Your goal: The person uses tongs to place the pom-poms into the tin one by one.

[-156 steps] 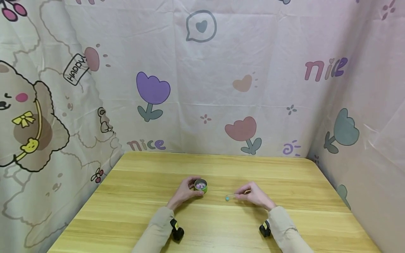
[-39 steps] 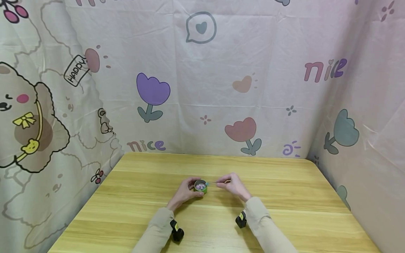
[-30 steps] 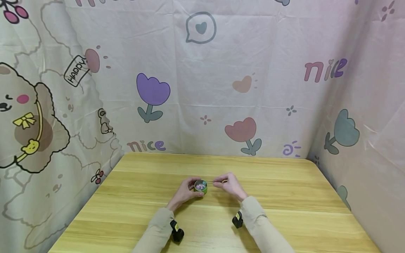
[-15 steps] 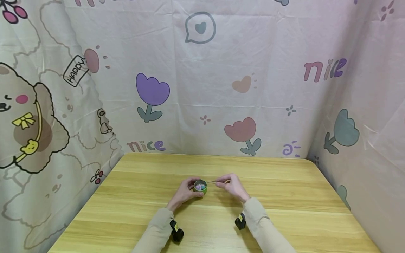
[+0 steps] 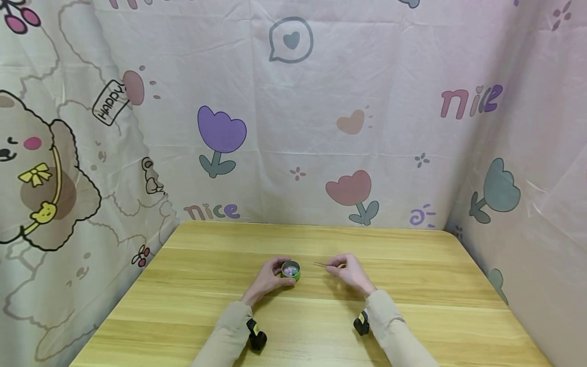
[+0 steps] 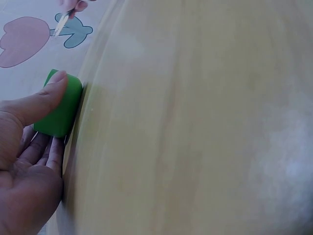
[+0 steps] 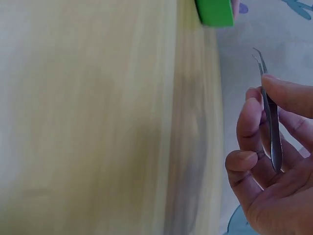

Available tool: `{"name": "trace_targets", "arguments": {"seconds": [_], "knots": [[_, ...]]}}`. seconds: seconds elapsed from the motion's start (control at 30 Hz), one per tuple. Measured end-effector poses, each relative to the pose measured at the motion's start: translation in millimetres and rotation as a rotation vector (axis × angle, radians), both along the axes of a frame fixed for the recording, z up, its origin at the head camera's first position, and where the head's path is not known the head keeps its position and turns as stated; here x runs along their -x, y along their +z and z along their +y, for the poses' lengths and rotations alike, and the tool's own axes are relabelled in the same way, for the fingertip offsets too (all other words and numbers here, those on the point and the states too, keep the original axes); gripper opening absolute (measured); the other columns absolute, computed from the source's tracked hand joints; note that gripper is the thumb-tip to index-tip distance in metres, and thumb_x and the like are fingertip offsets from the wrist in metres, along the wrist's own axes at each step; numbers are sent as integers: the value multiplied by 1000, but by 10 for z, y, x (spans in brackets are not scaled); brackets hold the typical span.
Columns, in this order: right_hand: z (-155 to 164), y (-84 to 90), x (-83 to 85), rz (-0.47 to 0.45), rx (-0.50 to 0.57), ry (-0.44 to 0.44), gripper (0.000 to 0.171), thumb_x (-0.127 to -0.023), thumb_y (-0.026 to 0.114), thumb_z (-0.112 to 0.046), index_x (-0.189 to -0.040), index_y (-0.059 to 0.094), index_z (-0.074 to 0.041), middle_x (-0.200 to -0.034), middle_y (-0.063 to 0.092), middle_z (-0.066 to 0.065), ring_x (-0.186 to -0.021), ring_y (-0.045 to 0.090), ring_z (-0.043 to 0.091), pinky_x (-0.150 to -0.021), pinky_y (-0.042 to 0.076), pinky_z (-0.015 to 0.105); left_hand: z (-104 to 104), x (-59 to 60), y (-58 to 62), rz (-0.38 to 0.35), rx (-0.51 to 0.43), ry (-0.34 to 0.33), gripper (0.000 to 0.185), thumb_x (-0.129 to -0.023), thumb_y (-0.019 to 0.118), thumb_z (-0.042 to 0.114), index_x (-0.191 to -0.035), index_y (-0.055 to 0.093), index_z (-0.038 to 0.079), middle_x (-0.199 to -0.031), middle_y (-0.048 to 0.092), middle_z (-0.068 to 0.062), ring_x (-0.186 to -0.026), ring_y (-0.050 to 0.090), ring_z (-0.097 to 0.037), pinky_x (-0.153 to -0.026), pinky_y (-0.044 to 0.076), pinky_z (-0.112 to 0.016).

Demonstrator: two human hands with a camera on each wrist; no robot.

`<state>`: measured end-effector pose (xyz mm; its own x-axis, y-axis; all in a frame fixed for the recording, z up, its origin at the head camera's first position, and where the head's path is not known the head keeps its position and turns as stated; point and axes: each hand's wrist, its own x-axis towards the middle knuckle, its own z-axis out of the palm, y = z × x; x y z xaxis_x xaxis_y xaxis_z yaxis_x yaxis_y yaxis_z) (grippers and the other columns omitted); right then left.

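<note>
My left hand grips a small round green container that stands on the table with its mouth up. Small pink, lilac and teal balls lie inside it. The left wrist view shows the thumb across the green wall and the fingers on its other side. To the right of the container, my right hand pinches a pair of bent-tip metal tweezers between thumb and fingers. Their tips are slightly spread, with nothing between them, and point left toward the container, a short gap away.
The wooden table carries the container near its middle. A patterned cloth hangs behind it and along both sides. Each wrist wears a small black camera.
The teal ball that the tweezers carried to the container now lies inside it with the others. My right hand has drawn back to the right with the tweezers; my left hand has stayed.
</note>
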<state>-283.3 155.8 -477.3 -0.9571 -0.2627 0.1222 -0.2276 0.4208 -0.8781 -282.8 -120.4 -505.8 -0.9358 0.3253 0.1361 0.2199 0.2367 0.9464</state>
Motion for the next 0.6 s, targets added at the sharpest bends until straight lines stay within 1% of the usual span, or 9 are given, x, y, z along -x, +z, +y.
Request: {"name": "trace_targets", "arguments": {"seconds": [0.1,0.2,0.27,0.43,0.6], "knots": [[94,-12,-9,27,-42,33,16,-90,72,-6,-98,74,7,-88,73,20,-68,66,19,-58,54,22,-3,1,-2,0,-2,-2,65,-81,81,-1,-137,51,-11,-136,55,-33,-128,54,-49,-113,44,-57],[165,-29,-11,66,-102,65,13,-88,73,-5,-94,76,5,-87,74,19,-70,62,12,-60,51,18,-7,5,-4,1,-6,-5,65,-81,81,0,-137,50,-12,-137,55,-33,-128,54,-49,-113,45,-57],[193,-42,-11,82,-133,80,11,-87,74,-5,-91,77,4,-86,75,17,-70,60,10,-61,49,17,-8,7,-5,1,-8,-6,65,-81,81,0,-137,50,-12,-137,54,-33,-129,54,-49,-113,44,-57],[213,-77,-5,61,-177,78,8,-84,77,-6,-89,78,1,-82,75,12,-65,53,6,-57,45,17,-2,8,-7,5,-4,-3,66,-81,81,-1,-137,49,-13,-137,55,-33,-129,54,-49,-114,43,-57],[217,-94,-16,41,-197,82,6,-82,78,-4,-87,79,0,-79,74,9,-63,50,5,-54,42,17,2,5,-7,7,5,2,66,-80,81,0,-137,50,-13,-136,56,-32,-128,54,-48,-114,44,-57]]}}
